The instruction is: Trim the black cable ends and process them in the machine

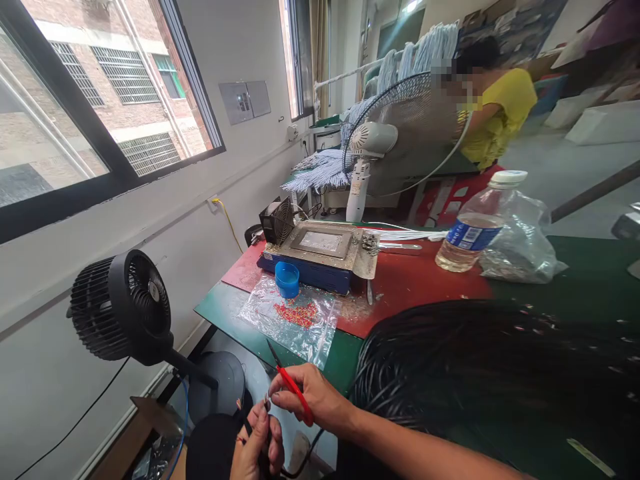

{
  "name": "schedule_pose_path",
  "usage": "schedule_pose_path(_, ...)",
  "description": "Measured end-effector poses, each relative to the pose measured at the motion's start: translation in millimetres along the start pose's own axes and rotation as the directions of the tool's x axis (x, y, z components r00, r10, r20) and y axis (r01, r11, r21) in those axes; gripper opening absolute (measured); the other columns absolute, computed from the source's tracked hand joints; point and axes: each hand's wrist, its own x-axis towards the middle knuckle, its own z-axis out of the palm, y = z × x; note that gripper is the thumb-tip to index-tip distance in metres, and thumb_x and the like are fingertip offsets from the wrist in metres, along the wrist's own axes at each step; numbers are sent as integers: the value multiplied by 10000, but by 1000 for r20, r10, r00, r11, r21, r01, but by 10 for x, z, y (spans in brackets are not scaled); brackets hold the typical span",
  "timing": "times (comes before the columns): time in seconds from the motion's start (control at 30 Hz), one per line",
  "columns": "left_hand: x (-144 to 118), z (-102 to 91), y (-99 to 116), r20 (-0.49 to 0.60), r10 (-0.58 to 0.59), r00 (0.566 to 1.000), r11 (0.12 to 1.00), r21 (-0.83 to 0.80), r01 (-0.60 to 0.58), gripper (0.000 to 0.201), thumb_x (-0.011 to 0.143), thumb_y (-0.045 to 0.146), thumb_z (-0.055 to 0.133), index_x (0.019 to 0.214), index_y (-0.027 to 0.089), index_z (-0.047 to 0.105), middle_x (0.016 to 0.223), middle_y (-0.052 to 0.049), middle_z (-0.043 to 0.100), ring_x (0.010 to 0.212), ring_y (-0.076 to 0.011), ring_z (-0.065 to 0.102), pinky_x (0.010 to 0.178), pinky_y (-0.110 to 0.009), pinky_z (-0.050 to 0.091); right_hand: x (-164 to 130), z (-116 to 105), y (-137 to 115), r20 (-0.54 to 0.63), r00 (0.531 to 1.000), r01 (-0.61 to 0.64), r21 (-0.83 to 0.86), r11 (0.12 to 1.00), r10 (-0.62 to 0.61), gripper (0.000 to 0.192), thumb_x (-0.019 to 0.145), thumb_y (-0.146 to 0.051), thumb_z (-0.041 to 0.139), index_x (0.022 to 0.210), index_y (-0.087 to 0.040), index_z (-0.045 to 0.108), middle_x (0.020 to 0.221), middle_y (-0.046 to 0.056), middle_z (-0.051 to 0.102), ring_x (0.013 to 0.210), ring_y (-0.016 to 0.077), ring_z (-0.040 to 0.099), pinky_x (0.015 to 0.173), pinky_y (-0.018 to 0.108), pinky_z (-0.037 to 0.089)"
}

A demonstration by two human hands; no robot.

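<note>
Head view shows a green tabletop (220,310) partly overlaid by a red sheet (405,283), set near a pale wall (185,200) with a dark-framed window (117,157). On the table stands a blue-sided bench device (305,275) with a framed plate on top and a small square fan (277,221) at its left end. In front of it, a clear plastic bag (323,337) lies flat under a scatter of red and yellow bits (296,315) and a blue cup (287,283). A heap of dark cables (450,360) fills the near right. Beyond the table are a white fan (373,140), hanging pale cords (435,50) and a person in a yellow top (505,113).

The bottle (465,230) wears a blue label with a white, barcode-like block; its lettering is too small to read, as is the mark on the black fan's (125,307) hub.

Below the table's near edge, the left hand (260,443) grips a black cable (244,419) with bare copper strands. The right hand (310,397) is closed around red-handled scissors (295,388), blades pointing away, its fingertips pinching at bared wire ends.
</note>
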Motion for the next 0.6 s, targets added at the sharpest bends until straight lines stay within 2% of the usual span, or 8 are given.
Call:
schedule_pose_path(0.17, -36, 82, 28, -81, 16, 997, 999, -42, -20, 316, 504, 392, 710, 680, 155, 597, 404, 59, 509, 298, 3, 320, 316, -138, 176, -3, 2, -12, -4, 999, -44, 76, 996, 45, 210, 689, -302, 604, 748, -107, 654, 470, -43, 468, 403, 39, 378, 392, 155, 269)
schedule_pose_path(0.23, -39, 112, 29, -90, 43, 995, 998, -40, -47, 312, 500, 376, 715, 682, 144, 613, 475, 38, 566, 320, 3, 360, 326, -136, 202, -5, 4, -22, 20, 998, -67, 121, 990, 65, 226, 689, -320, 599, 737, -103, 643, 468, -41, 470, 390, 40, 370, 382, 159, 267)
schedule_pose_path(0.37, -8, 97, -17, -61, 74, 995, 996, -44, -77, 231, 562, 340, 678, 649, 137, 612, 478, 37, 560, 319, 14, 335, 342, -137, 194, -3, 13, -2, 38, 998, -46, 106, 993, 42, 197, 709, -303, 569, 724, -114, 622, 478, -44, 468, 396, 45, 367, 391, 164, 280)
schedule_pose_path(0.43, 9, 72, -48, -94, 61, 994, 997, -31, -64, 224, 586, 341, 659, 700, 154, 609, 444, 52, 536, 305, 18, 300, 344, -142, 164, -8, 28, 35, -44, 997, 54, -51, 997, -56, 136, 705, -252, 567, 701, -126, 617, 505, -41, 480, 446, 53, 393, 440, 167, 305)
schedule_pose_path(0.5, 17, 56, -72, -145, 78, 986, 997, -4, -80, 256, 586, 354, 659, 757, 171, 602, 424, 61, 524, 316, 13, 301, 352, -142, 167, -18, 52, 88, -125, 959, 208, -306, 929, -256, 106, 706, -210, 556, 645, -134, 597, 541, -25, 499, 504, 66, 415, 488, 178, 317)
schedule_pose_path(0.53, 16, 54, -81, -171, 94, 981, 996, 15, -92, 273, 575, 364, 667, 759, 174, 599, 416, 64, 516, 326, 10, 312, 357, -140, 177, -25, 65, 117, -132, 916, 287, -443, 849, -378, 122, 716, -201, 542, 618, -136, 578, 555, -14, 506, 524, 75, 420, 500, 186, 315)
schedule_pose_path(0.6, 10, 60, -92, -219, 131, 967, 991, 45, -124, 325, 515, 381, 708, 737, 168, 600, 447, 53, 548, 378, -7, 396, 385, -134, 251, -39, 89, 170, -51, 804, 419, -657, 626, -592, 177, 750, -207, 502, 589, -143, 540, 566, 6, 508, 537, 93, 419, 505, 206, 307)
